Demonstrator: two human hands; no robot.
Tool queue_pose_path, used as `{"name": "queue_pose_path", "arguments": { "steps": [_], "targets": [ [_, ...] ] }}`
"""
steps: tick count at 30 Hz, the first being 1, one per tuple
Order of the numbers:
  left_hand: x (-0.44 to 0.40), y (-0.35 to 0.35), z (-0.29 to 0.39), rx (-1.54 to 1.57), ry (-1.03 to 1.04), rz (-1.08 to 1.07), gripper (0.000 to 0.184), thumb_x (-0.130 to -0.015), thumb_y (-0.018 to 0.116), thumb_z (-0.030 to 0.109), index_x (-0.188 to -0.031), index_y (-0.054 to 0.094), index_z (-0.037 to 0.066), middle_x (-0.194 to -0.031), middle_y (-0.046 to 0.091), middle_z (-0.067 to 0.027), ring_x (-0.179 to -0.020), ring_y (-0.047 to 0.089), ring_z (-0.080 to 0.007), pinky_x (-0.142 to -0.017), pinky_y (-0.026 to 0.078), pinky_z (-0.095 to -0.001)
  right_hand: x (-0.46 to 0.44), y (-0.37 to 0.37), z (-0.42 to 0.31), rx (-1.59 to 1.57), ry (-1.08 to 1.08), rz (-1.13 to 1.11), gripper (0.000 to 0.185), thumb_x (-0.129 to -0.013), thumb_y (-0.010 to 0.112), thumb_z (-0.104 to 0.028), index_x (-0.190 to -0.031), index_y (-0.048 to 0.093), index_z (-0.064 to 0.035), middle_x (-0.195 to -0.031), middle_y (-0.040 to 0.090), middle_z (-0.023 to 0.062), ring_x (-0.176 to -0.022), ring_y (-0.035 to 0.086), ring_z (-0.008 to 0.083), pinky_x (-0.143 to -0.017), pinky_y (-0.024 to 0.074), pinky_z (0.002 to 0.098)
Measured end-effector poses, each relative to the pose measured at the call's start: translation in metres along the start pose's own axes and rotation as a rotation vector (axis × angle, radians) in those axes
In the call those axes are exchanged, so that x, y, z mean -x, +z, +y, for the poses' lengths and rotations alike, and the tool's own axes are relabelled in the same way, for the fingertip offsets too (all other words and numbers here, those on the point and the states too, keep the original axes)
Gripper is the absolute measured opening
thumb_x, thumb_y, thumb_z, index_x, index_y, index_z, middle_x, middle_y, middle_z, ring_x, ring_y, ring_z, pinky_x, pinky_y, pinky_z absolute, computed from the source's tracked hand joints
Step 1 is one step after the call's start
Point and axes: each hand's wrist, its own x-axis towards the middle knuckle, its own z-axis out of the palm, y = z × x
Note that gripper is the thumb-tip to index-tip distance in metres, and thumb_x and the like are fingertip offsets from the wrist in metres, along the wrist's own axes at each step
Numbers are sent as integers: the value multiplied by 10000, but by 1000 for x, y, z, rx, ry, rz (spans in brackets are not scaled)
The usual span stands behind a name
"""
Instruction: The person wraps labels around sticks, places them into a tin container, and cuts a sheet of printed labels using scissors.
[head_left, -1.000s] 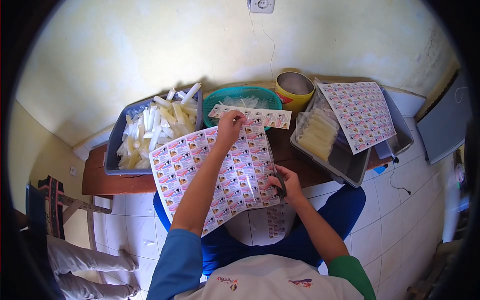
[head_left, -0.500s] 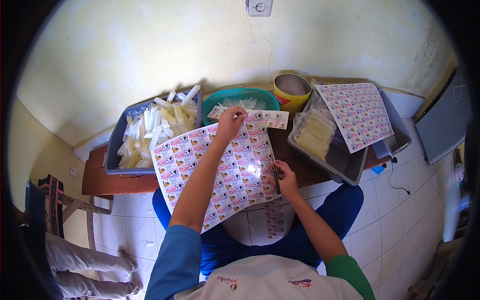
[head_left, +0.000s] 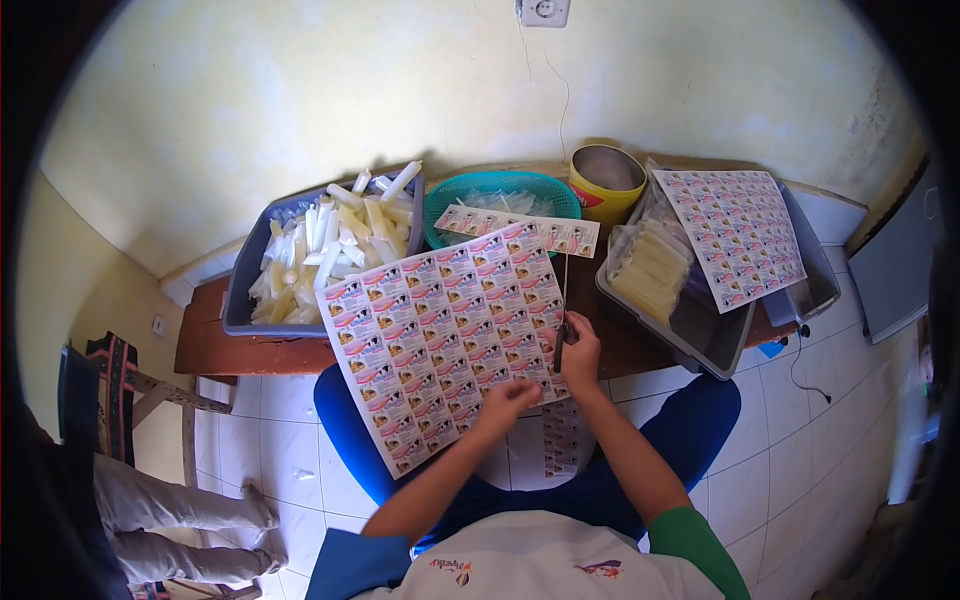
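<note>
A large sheet of printed labels [head_left: 430,350] lies tilted before me over my knees and the bench edge. My right hand [head_left: 580,355] is closed on dark-handled scissors [head_left: 559,348] at the sheet's right edge, their thin blades pointing toward the wall. My left hand [head_left: 510,402] is over the sheet's lower right part, fingers curled together; what they pinch, if anything, is hidden. Below the scissors hangs a narrow label strip [head_left: 561,440], partly behind the hands. Another cut strip [head_left: 575,238] rests across the green basket [head_left: 450,190].
A grey tub [head_left: 245,325] of filled plastic tubes stands left on the wooden bench [head_left: 250,357]. Right are a yellow tin [head_left: 607,205], a grey tray [head_left: 725,350] with bagged pale sticks [head_left: 650,275] and another label sheet [head_left: 735,235]. A person's legs [head_left: 180,520] show at lower left.
My left hand has left the far edge of the sheet and come down toward its lower right. My right hand stays at the right edge with the scissors. The view has shifted slightly.
</note>
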Motion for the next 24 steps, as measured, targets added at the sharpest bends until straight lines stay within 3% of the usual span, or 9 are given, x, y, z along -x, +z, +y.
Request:
{"name": "queue_pose_path", "arguments": {
  "steps": [2,3,5,8,11,15,17,21,24],
  "targets": [
    [26,9,-20,97,-318,-13,391,-901,620,349,-1132,593,34,-981,656,-55,-892,598,-152,-867,454,-312,3,2,-2,-32,74,12,372,-769,721,-27,-1099,582,74,-1019,571,64,-630,609,103,-513,494,234],
    [31,14,-31,98,-318,-11,391,-901,620,349,-1132,593,34,-981,656,-55,-892,598,-152,-867,454,-312,3,3,-5,-67,141,23,383,-769,725,-35,-1103,571,72,-938,597,62,-601,601,98,-489,476,239],
    [33,19,-56,518,-423,149,424,-900,611,383,-1166,552,58,-1001,646,-59,-885,601,-174,-843,462,-330,6,3,-16,-118,207,9,385,-775,720,-40,-1114,568,60,-881,605,55,-593,599,97,-476,466,231],
    [15,16,-83,800,-159,365,390,-906,611,351,-1162,528,69,-1013,639,-61,-915,604,-185,-838,463,-350,9,5,-19,-182,258,5,395,-785,712,-50,-1137,558,44,-797,616,45,-583,603,98,-462,456,217],
    [20,20,-65,904,-97,475,297,-898,638,265,-1104,565,64,-990,653,-54,-896,642,-199,-784,499,-335,8,4,-28,-193,257,-7,403,-786,710,-57,-1145,553,39,-789,626,51,-584,617,106,-457,460,218],
    [33,28,-54,813,-146,570,270,-902,632,212,-1100,549,49,-1009,640,-85,-848,655,-194,-715,527,-308,2,-2,-35,-74,266,-37,388,-759,730,-61,-1103,589,49,-845,645,80,-583,639,128,-463,496,258],
    [39,28,-48,687,-36,575,270,-899,634,185,-1103,554,27,-992,645,-94,-793,668,-195,-652,540,-273,-3,-4,-27,9,207,-37,374,-750,735,-64,-1079,606,57,-847,651,87,-578,643,138,-469,501,266],
    [41,21,-36,553,22,620,295,-903,626,173,-1133,547,5,-970,652,-89,-794,663,-186,-652,539,-267,-8,-8,-13,182,112,-58,342,-760,728,-86,-1056,625,52,-756,652,65,-536,614,117,-469,471,257],
    [34,10,-31,451,20,594,306,-907,618,168,-1146,545,-8,-963,651,-86,-788,658,-172,-651,537,-268,-13,-14,-20,195,207,-155,354,-762,725,-88,-1067,620,56,-745,652,63,-544,622,121,-471,459,256]
  ]
}}
